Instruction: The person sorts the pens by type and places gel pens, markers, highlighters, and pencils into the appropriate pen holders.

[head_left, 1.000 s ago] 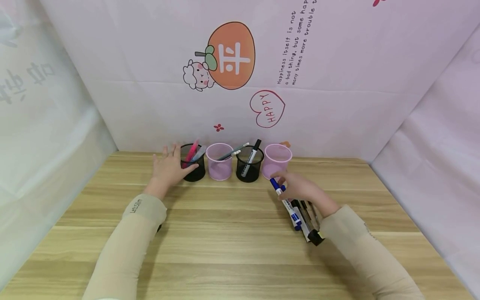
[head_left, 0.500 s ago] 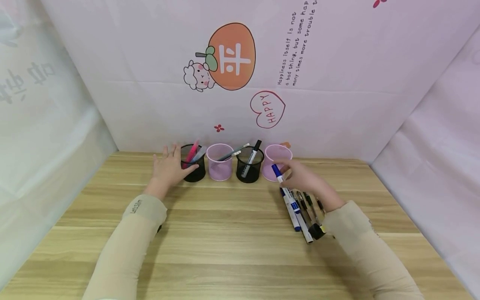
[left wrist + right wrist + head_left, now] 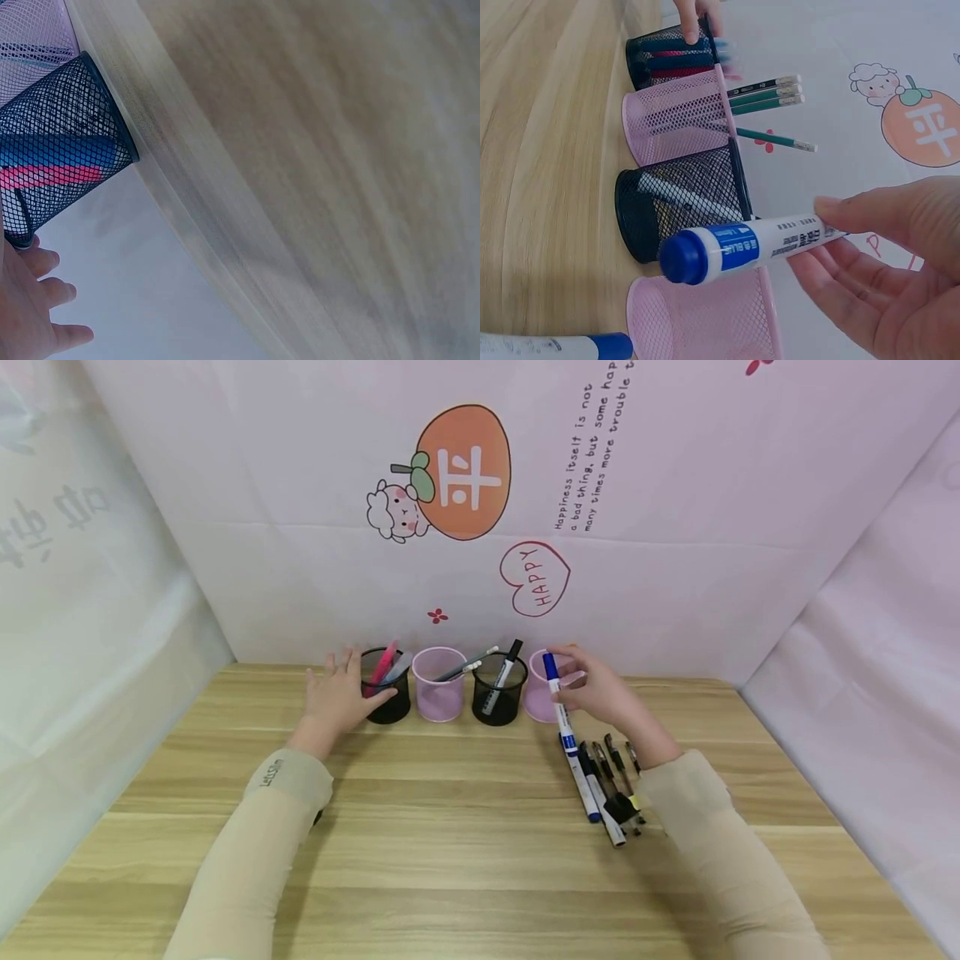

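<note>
Left hand [image 3: 335, 696] rests spread against leftmost black mesh cup [image 3: 387, 687], fingers straight, gripping nothing. Bare tabletop [image 3: 450, 827] between arms. Right hand [image 3: 600, 696] pinches blue-capped marker [image 3: 557, 700], cap up, before rightmost pink cup [image 3: 542, 687], probably just clear of rim. Loose pens [image 3: 609, 781] below wrist.

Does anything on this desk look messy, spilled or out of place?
Nothing looks spilled or damaged. Four mesh cups stand upright in a row, and a loose bunch of pens lies on the table beside the right hand.
</note>
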`<state>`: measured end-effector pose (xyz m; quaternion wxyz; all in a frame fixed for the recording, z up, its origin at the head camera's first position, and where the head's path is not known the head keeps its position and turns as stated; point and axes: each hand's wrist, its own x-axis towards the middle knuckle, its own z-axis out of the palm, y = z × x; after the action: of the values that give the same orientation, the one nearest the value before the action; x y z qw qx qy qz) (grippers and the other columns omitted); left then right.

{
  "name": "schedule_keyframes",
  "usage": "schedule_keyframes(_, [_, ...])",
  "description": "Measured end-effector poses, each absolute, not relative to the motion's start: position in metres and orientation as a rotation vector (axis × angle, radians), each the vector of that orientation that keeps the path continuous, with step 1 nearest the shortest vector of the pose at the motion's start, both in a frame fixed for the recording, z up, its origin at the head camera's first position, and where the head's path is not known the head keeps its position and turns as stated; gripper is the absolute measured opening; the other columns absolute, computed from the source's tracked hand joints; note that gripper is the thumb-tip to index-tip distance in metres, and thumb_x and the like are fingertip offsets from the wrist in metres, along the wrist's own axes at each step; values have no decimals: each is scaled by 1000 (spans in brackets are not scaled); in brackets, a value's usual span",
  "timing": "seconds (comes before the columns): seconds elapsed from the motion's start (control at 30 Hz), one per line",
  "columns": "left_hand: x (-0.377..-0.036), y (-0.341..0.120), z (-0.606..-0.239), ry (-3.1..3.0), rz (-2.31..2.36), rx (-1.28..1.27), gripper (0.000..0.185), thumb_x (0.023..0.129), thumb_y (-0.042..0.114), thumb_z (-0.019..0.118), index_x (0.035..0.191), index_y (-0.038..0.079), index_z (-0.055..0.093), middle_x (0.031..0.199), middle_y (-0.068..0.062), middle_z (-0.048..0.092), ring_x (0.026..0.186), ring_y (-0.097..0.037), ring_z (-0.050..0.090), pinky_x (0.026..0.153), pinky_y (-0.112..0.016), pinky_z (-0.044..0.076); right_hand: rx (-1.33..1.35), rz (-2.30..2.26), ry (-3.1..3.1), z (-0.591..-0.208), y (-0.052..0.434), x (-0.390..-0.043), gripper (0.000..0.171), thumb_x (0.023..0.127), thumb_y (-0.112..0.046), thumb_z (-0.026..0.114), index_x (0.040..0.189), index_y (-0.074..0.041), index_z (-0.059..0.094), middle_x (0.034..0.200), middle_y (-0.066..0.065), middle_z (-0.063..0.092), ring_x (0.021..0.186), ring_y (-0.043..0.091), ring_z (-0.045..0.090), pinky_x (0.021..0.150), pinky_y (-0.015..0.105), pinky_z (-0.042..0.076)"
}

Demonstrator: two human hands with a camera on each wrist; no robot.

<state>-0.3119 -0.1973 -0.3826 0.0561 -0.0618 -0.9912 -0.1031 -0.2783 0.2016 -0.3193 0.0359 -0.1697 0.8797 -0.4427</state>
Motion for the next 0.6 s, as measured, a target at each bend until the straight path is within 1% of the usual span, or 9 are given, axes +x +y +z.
schedule_keyframes(0.1, [-313, -198, -384, -3003, -302, -191, 107, 95, 74, 48, 162, -2, 14, 167, -26, 16, 152, -50, 10, 115, -75, 9, -516, -1408, 2714, -319, 200, -282, 74, 92, 8, 68, 157, -3, 36, 128, 31, 54, 108, 43, 63, 73, 35, 61])
schedule_keyframes(0.2, [-313, -199, -384, -3001, -302, -192, 108, 95, 75, 47, 162, -3, 15, 167, -26, 16, 152, -50, 10, 115, -75, 9, -504, -1454, 2720, -319, 197, -286, 74, 92, 9, 67, 158, -6, 37, 128, 30, 55, 108, 42, 63, 80, 39, 61])
schedule_keyframes(0.23, [-313, -199, -384, -3001, -304, -191, 107, 95, 75, 48, 162, -3, 15, 167, -26, 16, 152, -50, 10, 115, -75, 9, -506, -1458, 2728, -319, 196, -287, 74, 92, 9, 67, 158, -6, 37, 127, 30, 55, 109, 42, 63, 83, 40, 60])
schedule_keyframes(0.3, [-313, -198, -383, -3002, -316, -191, 106, 95, 72, 50, 162, -3, 14, 167, -26, 16, 152, -50, 9, 115, -75, 9, -504, -1471, 2733, -318, 194, -288, 74, 92, 10, 67, 158, -6, 37, 127, 30, 56, 110, 42, 63, 86, 40, 60])
schedule_keyframes(0.43, [-313, -198, -383, -3003, -324, -191, 104, 96, 69, 52, 162, -3, 14, 167, -26, 16, 152, -50, 9, 115, -75, 9, -468, -1524, 2732, -316, 190, -291, 76, 92, 9, 68, 159, -9, 37, 129, 29, 57, 112, 43, 63, 88, 40, 59])
schedule_keyframes(0.6, [-313, -199, -383, -3008, -319, -190, 106, 95, 72, 50, 162, -3, 14, 167, -26, 16, 152, -50, 9, 115, -75, 8, -388, -1657, 2715, -315, 186, -296, 78, 92, 7, 69, 160, -13, 35, 133, 28, 55, 118, 43, 60, 89, 39, 59])
